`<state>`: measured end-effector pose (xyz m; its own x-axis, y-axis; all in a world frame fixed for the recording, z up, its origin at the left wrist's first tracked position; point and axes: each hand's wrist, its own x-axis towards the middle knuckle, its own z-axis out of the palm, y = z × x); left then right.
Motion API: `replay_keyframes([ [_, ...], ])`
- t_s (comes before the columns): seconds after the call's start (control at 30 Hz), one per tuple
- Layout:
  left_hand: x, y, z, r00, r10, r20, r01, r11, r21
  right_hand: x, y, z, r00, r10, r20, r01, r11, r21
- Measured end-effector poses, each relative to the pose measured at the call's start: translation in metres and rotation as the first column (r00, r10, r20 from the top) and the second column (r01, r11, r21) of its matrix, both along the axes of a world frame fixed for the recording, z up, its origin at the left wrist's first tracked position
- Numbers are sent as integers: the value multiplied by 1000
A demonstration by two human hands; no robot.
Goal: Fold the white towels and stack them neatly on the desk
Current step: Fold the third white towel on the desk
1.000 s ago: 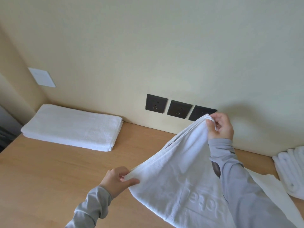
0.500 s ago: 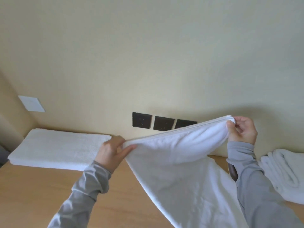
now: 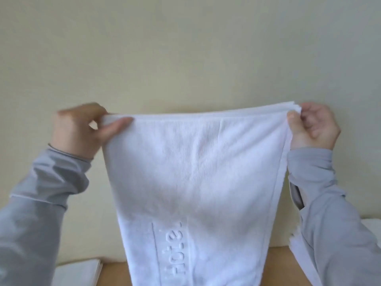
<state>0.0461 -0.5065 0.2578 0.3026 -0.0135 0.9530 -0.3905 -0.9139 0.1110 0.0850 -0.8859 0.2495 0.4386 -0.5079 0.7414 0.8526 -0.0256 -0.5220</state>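
One towel (image 3: 195, 172), held up over the desk (image 3: 278, 265); two hands, left hand (image 3: 76, 129) and right hand (image 3: 313, 126), each pinch one top corner. One folded towel (image 3: 78, 273) on desk, lower left

The towel (image 3: 195, 172) is cut off at its lower end by the bottom edge; it hides most of the desk (image 3: 115, 273), of which only two strips show. The left hand (image 3: 78, 131) is blurred, its fingers behind the hem hidden. Near left, the folded towel (image 3: 78, 273) is partly covered by the left sleeve (image 3: 41, 203) and cut by the bottom edge. Far right, the white cloth (image 3: 373, 223) lies mostly behind the right sleeve (image 3: 329, 234), kind unclear
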Motion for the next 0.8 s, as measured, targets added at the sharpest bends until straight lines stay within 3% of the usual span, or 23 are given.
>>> replay_keyframes([
  [0.07,2,-5,34,997,23,69,-21,999,-32,1,-8,19,998,-35,59,35,999,11],
  [0.2,9,-16,64,996,49,-72,-43,995,89,7,-7,31,998,-17,-61,16,1000,-9],
  [0.3,8,1,87,995,75,69,-74,997,-12,1,-14,48,998,-5,64,4,1000,15],
  [0.43,1,3,100,991,92,98,-98,993,65,-7,-11,64,1000,-6,24,6,1000,-11],
  [0.6,-6,0,109,997,54,51,-57,997,54,-14,-26,75,999,27,46,-28,999,19],
  [0.8,-4,-13,108,946,-176,-273,172,984,-36,-14,-55,72,992,113,-61,-111,993,31],
])
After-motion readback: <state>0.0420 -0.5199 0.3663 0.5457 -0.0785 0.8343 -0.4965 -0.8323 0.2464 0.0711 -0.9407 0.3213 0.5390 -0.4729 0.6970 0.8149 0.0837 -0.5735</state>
